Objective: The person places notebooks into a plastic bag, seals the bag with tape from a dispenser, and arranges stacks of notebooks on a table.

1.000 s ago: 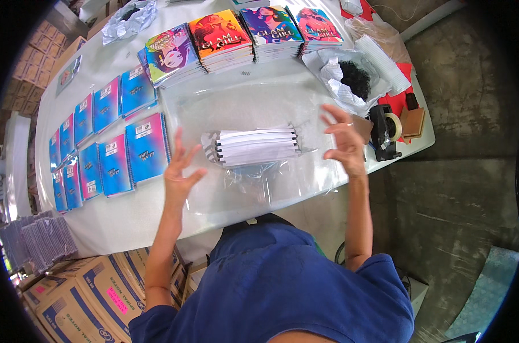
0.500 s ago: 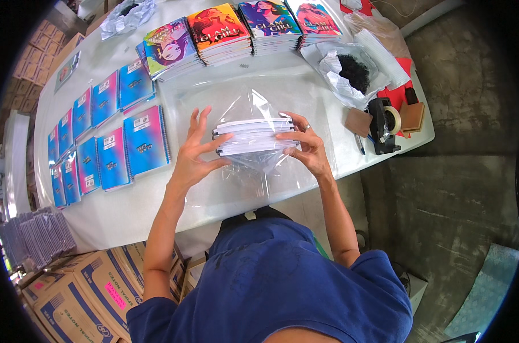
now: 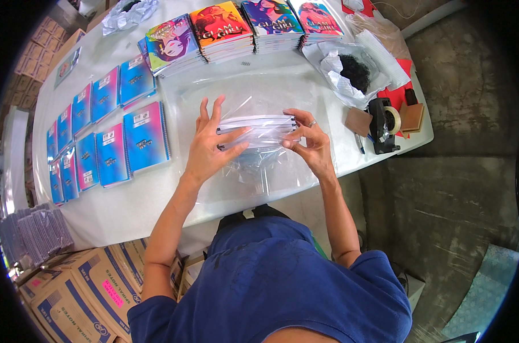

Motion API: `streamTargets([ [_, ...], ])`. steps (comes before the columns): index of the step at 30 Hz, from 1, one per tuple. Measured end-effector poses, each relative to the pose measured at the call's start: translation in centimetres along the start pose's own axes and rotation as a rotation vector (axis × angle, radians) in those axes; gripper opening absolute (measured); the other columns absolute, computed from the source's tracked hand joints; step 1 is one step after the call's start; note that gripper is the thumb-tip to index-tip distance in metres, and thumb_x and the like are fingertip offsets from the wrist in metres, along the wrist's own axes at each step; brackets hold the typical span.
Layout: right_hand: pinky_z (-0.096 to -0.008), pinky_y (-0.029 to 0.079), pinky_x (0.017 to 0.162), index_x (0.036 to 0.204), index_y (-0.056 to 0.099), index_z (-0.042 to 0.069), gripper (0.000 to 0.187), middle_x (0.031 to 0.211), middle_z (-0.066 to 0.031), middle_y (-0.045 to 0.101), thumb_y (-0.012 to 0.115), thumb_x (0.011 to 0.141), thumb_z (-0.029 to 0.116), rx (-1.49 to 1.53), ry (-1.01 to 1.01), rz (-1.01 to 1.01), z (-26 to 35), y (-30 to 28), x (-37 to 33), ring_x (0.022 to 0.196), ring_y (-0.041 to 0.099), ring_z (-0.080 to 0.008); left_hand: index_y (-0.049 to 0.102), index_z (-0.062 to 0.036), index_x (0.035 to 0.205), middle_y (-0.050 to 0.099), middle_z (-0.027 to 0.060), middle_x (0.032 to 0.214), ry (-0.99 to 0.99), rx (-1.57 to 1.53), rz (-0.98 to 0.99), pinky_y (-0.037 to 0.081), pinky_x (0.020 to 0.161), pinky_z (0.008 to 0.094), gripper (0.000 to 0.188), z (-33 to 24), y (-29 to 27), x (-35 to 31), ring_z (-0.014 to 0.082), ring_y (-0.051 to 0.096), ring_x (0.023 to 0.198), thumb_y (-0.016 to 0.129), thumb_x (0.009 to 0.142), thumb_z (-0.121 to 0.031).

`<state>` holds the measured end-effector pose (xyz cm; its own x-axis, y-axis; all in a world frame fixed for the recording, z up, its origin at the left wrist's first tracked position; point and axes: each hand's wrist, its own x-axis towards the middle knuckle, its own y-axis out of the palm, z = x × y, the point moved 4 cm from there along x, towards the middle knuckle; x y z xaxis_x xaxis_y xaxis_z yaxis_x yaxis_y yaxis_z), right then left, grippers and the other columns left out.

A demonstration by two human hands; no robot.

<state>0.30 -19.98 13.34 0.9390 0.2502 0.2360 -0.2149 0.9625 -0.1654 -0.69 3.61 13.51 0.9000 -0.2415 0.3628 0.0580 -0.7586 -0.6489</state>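
Observation:
In front of me, a stack of spiral notebooks (image 3: 258, 124) shows its white page edges, with clear plastic film (image 3: 256, 166) around it and spread below it. At the stack's left end, my left hand (image 3: 211, 146) grips with thumb and forefinger on the film-covered pages, its other fingers raised. My right hand (image 3: 311, 143) is closed on the right end, thumb and fingers pressing the film against the edge. A ring shows on one right finger. How the film lies behind the stack is hidden.
Blue-pink notebooks (image 3: 148, 134) lie in two rows at left. Tall piles of colourful notebooks (image 3: 222, 26) line the back. At right are a tape dispenser (image 3: 383, 126), a brown block (image 3: 358, 122), a pen (image 3: 359, 144) and a plastic bag with black curly material (image 3: 354, 74). Cartons (image 3: 79, 303) stand below left.
My left hand has moved right, its thumb and forefinger further onto the stack. The film's raised peak above the stack has come down, and the film lies closer over the pages.

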Motion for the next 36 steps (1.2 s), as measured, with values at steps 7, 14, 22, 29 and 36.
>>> streamTargets([
  [7,-0.0404,0.044,0.090,0.075,0.068,0.006,0.018,0.108,-0.0061,0.063,0.081,0.067,0.013,-0.265,0.015,0.074,1.0,0.1,2.4,0.101,0.058,-0.0203,0.075,-0.0241,0.103,0.038,0.0051,0.149,0.109,0.056,0.055,0.027,0.109,0.0475,0.030,0.3,-1.2,2.6,0.0382,0.020,0.141,0.077,0.073,-0.030],
  [14,-0.0297,0.043,0.072,0.073,0.065,0.005,0.021,0.087,-0.0027,0.063,0.083,0.064,0.013,-0.224,0.048,0.028,1.0,0.1,4.6,0.082,0.059,-0.0170,0.069,-0.0133,0.114,0.050,0.0074,0.139,-0.050,-0.209,-0.061,0.031,0.108,0.0424,0.047,1.5,-0.5,3.6,0.0307,0.034,0.136,0.078,0.072,-0.032],
  [22,-0.0245,0.039,0.073,0.086,0.074,0.003,0.016,0.093,-0.0006,0.063,0.076,0.070,0.007,0.124,0.443,0.164,-1.3,0.0,5.3,0.082,0.055,-0.0098,0.066,0.0079,0.108,0.059,0.0155,0.127,-0.512,-0.865,0.633,0.036,0.103,0.0331,0.046,3.9,1.1,5.2,0.0234,0.047,0.127,0.076,0.078,-0.026],
  [29,-0.0247,0.042,0.075,0.095,0.075,0.007,0.025,0.097,-0.0023,0.062,0.068,0.071,0.000,0.085,0.301,0.302,-0.4,0.8,5.4,0.088,0.055,-0.0126,0.068,0.0020,0.108,0.058,0.0118,0.129,-0.292,-0.812,0.751,0.032,0.107,0.0393,0.035,3.9,1.2,5.3,0.0270,0.041,0.132,0.071,0.083,-0.023],
  [36,-0.0387,0.038,0.093,0.110,0.071,0.024,0.040,0.115,-0.0059,0.058,0.073,0.072,0.012,-0.383,0.068,0.437,1.0,0.4,4.8,0.105,0.053,-0.0220,0.048,-0.0224,0.137,0.036,-0.0038,0.150,0.277,0.298,0.686,0.020,0.110,0.0584,0.074,-1.8,-1.8,4.3,0.0361,0.013,0.143,0.077,0.070,-0.028],
])
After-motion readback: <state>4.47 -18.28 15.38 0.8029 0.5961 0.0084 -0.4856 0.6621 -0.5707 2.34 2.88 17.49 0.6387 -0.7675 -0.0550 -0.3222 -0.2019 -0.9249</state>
